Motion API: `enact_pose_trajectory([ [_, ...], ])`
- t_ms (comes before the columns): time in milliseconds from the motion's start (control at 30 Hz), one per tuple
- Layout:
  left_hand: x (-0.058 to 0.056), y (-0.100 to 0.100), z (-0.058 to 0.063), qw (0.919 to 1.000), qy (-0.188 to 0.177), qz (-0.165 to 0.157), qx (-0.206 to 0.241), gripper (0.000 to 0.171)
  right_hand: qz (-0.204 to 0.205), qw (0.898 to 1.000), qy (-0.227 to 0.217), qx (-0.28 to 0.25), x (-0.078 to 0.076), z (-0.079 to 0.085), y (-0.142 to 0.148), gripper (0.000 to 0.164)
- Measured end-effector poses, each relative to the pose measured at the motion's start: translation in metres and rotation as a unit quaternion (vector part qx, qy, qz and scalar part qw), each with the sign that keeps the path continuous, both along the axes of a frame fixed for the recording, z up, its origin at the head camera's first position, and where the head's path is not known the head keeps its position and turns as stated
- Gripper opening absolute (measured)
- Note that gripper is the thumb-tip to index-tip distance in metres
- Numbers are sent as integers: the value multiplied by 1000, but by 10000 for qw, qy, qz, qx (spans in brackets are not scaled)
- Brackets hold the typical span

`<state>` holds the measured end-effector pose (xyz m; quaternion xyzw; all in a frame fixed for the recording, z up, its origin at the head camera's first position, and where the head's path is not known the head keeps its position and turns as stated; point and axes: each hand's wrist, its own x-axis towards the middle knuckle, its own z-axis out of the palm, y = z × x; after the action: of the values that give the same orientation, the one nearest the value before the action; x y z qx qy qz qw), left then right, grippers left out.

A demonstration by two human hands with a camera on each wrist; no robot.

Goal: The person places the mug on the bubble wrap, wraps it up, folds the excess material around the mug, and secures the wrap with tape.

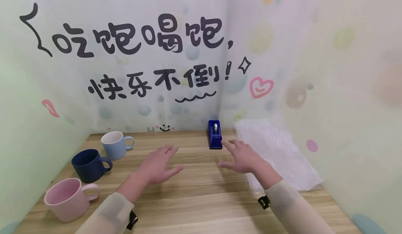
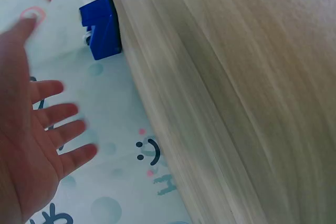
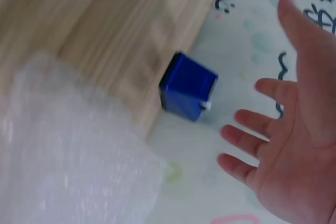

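- Both hands are spread: the left hand hovers over the middle of the tabletop, the right hand toward its right side.
- A blue tape dispenser stands at the far edge, near the right hand's fingertips; the left wrist view gives its side profile.
- Only the wrist views show the palms.
- Only the head view shows, at left, a pink mug nearest, a dark blue mug between, a light blue mug farthest.
- Bubble wrap lies at right in the head and right wrist views.
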<state>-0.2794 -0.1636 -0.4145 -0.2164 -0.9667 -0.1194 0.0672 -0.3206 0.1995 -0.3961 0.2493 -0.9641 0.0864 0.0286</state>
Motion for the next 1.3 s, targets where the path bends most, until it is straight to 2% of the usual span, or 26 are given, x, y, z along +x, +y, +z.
enact_pose_trajectory([
  [133, 1, -5, 1, 9998, 170, -64, -42, 37, -584, 9979, -75, 257, -9, 10, 33, 65],
  [167, 1, -7, 1, 9998, 200, -55, -41, 32, -779, 9962, -166, 354, -10, 12, 43, 62],
  [267, 3, -10, 1, 9998, 213, 22, 22, 25, -1447, 9861, -610, 533, -13, 10, 71, 61],
  [367, 3, -11, -2, 9998, 167, 90, 58, 23, -1951, 9738, -1024, 556, -14, -2, 93, 67],
  [400, 2, -11, -3, 9998, 127, 104, 62, 22, -2034, 9714, -1127, 475, -14, -8, 99, 64],
  [533, 1, -12, -6, 9999, -12, 66, 104, 21, -1949, 9738, -1148, 242, -19, -29, 116, 50],
  [667, 2, -16, -10, 9999, -28, 44, 146, 19, -1698, 9837, -559, 216, -40, -56, 135, 26],
  [800, 6, -22, -13, 9998, 42, 87, 159, 15, -1847, 9817, -424, 204, -42, -55, 133, 21],
  [900, 9, -25, -14, 9997, 18, 96, 233, 14, -2070, 9770, -503, -36, -25, -36, 116, 35],
  [1000, 9, -28, -13, 9991, -99, 139, 389, 16, -2121, 9765, -22, -391, -10, -27, 102, 52],
  [1133, 7, -30, -11, 9976, -73, 178, 658, 25, -1787, 9742, 1114, -809, 5, -17, 77, 50],
  [1233, 6, -32, -8, 9946, 280, 165, 982, 34, -1065, 9646, 2177, -1042, 13, -10, 54, 49],
  [1300, 5, -34, -6, 9885, 740, 194, 1302, 37, -395, 9534, 2818, -1003, 18, -7, 39, 50],
])
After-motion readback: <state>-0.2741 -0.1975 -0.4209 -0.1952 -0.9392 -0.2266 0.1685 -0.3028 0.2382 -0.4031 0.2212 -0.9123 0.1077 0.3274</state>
